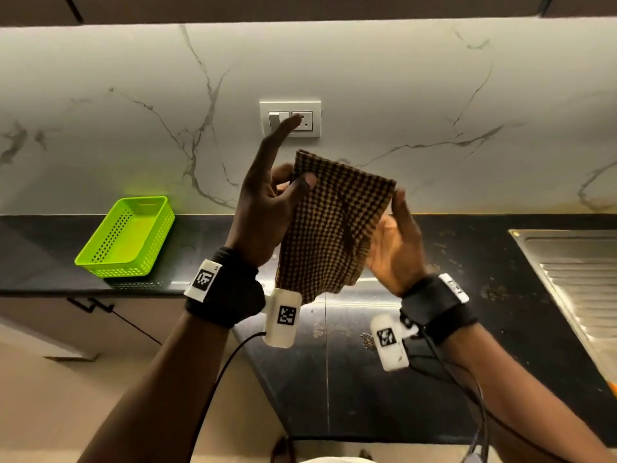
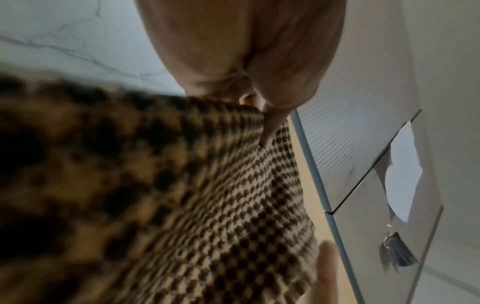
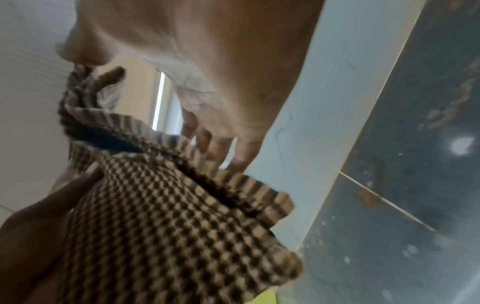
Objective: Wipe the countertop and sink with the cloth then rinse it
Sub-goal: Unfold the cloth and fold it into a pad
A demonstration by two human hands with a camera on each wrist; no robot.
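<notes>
A brown-and-tan checked cloth (image 1: 334, 222) hangs in the air above the black countertop (image 1: 474, 262), held between both hands. My left hand (image 1: 287, 185) pinches its upper left edge, thumb in front and fingers behind, with the index finger pointing up. My right hand (image 1: 394, 225) holds the right edge, thumb at the top corner and palm behind the fabric. The left wrist view shows the cloth (image 2: 207, 195) under the left palm (image 2: 246, 51). In the right wrist view the cloth (image 3: 168, 226) is folded double, its corner pinched by the right hand (image 3: 207, 82). The steel sink (image 1: 567, 262) lies at the right.
A lime green perforated basket (image 1: 127, 235) stands empty on the counter at the left. Crumbs and stains (image 1: 444, 242) dot the dark counter between the hands and the sink. A switch plate (image 1: 307, 128) sits on the marble backsplash behind the hands. Cabinet fronts run below the counter edge.
</notes>
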